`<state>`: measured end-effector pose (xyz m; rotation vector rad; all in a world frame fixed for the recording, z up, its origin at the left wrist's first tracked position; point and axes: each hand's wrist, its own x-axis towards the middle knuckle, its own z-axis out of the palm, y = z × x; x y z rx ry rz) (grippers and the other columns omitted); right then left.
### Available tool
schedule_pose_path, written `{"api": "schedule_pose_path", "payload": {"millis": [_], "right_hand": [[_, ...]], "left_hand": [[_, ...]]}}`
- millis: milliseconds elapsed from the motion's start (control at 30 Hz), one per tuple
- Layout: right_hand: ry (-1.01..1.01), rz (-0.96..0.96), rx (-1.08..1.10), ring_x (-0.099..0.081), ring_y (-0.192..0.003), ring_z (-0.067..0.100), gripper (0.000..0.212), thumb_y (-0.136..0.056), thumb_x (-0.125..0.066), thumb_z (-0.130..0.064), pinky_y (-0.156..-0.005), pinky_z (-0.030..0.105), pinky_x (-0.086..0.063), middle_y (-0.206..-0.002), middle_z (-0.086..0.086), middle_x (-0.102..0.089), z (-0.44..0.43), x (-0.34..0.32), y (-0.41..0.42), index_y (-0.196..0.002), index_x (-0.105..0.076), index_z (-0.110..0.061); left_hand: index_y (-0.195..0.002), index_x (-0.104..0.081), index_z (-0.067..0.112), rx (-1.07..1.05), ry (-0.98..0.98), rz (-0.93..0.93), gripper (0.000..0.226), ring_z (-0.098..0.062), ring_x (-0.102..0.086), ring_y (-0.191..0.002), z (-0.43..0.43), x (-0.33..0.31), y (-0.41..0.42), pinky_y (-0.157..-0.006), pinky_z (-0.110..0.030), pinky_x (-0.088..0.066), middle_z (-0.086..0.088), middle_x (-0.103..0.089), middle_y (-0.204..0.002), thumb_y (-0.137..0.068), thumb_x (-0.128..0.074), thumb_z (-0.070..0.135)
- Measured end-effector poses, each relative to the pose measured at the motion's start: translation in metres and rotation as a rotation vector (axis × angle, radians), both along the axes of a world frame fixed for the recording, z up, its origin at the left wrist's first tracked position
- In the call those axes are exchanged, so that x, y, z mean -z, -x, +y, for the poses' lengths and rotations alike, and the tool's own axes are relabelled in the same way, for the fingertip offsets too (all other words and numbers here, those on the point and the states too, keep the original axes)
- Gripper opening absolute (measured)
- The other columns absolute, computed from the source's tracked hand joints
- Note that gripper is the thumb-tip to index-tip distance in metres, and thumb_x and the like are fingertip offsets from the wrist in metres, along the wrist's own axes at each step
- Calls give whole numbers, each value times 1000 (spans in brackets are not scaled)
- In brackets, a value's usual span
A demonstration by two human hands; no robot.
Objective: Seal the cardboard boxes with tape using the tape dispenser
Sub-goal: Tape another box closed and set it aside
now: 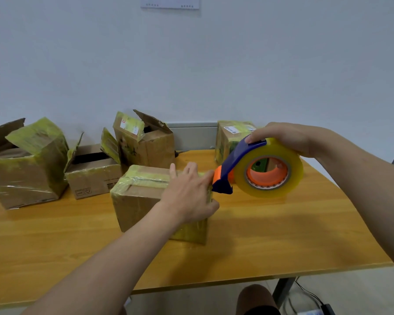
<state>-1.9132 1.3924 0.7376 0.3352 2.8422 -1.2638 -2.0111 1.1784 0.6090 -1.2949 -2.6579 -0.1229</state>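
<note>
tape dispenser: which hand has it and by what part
The right hand grips the tape dispenser from above, across the top of its roll and blue frame. The left hand presses on the near box.

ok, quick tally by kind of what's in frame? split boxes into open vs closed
open cardboard boxes: 3
closed cardboard boxes: 2
tape dispenser: 1
Total: 6
</note>
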Motion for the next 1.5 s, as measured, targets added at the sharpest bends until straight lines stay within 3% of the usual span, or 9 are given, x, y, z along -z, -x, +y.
{"api": "schedule_pose_path", "payload": {"millis": [133, 300, 433, 533, 733, 833, 1033, 1267, 1500], "right_hand": [[-4, 4, -22, -73, -93, 29, 58, -68, -66, -63, -95, 51, -56, -100, 7, -78, -2, 0, 1, -105, -75, -19], [-26, -11, -16, -73, -91, 28, 40, -85, -67, -57, -94, 50, -58, -98, 5, -78, -5, -5, 1, -103, -74, -22], [-14, -41, -7, -74, -92, 29, 58, -70, -75, -63, -95, 51, -57, -100, 7, -79, -5, -5, -2, -108, -73, -19], [-27, -40, -10, -72, -84, 27, 63, -56, -70, -65, -90, 47, -56, -94, 8, -78, -4, 0, -4, -97, -76, -18], [-105, -57, -58, -67, -68, 17, 41, -68, -66, -57, -76, 36, -51, -76, 2, -75, -9, -3, -3, -78, -74, -18], [-167, -92, -76, -71, -76, 17, 58, -70, -72, -74, -76, 33, -54, -81, -1, -78, -16, -6, 2, -87, -77, -19], [-198, -134, -60, -73, -80, 20, 62, -60, -67, -72, -81, 38, -58, -87, 2, -79, -17, -15, 9, -91, -78, -20], [-214, -140, -45, -72, -83, 22, 64, -55, -67, -74, -79, 37, -58, -88, 2, -78, -15, -14, 12, -91, -78, -21], [-393, -83, 43, -68, -77, 21, 45, -77, -71, -68, -70, 34, -50, -77, 1, -72, -38, -19, 20, -72, -73, -23]], "left_hand": [[-153, -26, 28, -2, -15, -89, 67, -41, -28, -151, 0, 1, 4, -117, -80, -14, -6, -42, -152, -96, -49, 55], [-155, -24, 27, -33, 72, -99, 65, -40, -37, -141, 2, -4, -1, -114, -81, -16, -8, -43, -148, -100, -46, 52], [-157, -21, 29, -43, 105, -111, 67, -40, -37, -140, 3, -7, -2, -114, -80, -17, -11, -41, -147, -100, -45, 51], [-153, -27, 34, 24, 108, -58, 74, -32, -43, -130, -3, -8, 8, -112, -70, -28, -5, -45, -141, -91, -47, 69], [-159, -10, 45, 67, 186, -49, 118, -26, -41, -129, -9, -11, 26, -112, -58, -31, 2, -43, -145, -62, -37, 106], [-157, 10, 50, 82, 112, -17, 113, -27, -42, -128, -11, -5, 25, -113, -57, -32, -2, -45, -143, -70, -41, 101], [-154, 29, 47, 92, 168, -29, 105, -34, -35, -136, -13, -7, 19, -118, -73, -18, -8, -34, -150, -88, -47, 78], [-157, 24, 49, 95, 160, -65, 103, -33, -33, -137, -11, -7, 20, -119, -71, -19, -8, -33, -151, -90, -49, 76], [-162, 2, 42, 72, 160, -88, 105, -34, -33, -140, -9, -7, 25, -120, -70, -19, -6, -35, -153, -83, -56, 79]]}}
